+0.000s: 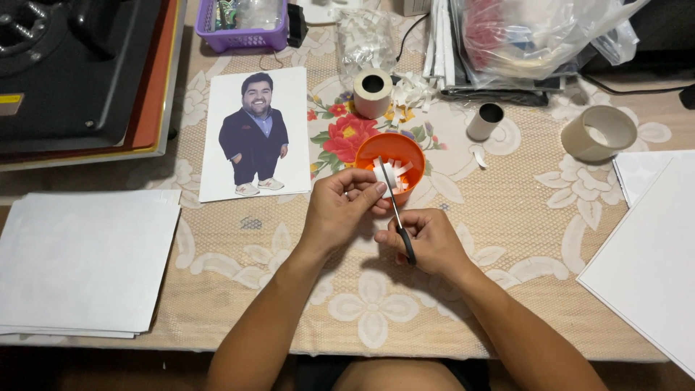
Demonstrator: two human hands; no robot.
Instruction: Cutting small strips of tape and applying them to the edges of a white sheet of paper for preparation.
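Pinched between the thumb and fingertips of the left hand [340,206] is a small strip of white tape [384,174], held just over the near rim of an orange bowl [376,150] in which more cut white pieces are gathered. A pair of scissors [397,210] is gripped by the right hand [433,242], whose fingers are curled closed around the dark handles; the blades are pointed away from the body and laid against the strip. Both hands are kept close together above a lace-patterned tablecloth [507,232] with a floral print. Behind the bowl, a white tape roll [372,93] and a smaller grey-cored roll [484,121] are stood upright, and a wider beige tape roll [599,133] is set further right. A printed cut-out picture of a suited figure [255,134] is laid to the left of the bowl. Stacks of white sheets [83,261] are placed at the left edge, and further white boards [651,253] at the right. A purple basket [242,25] and a clear plastic bag [536,36] are seen along the far side.
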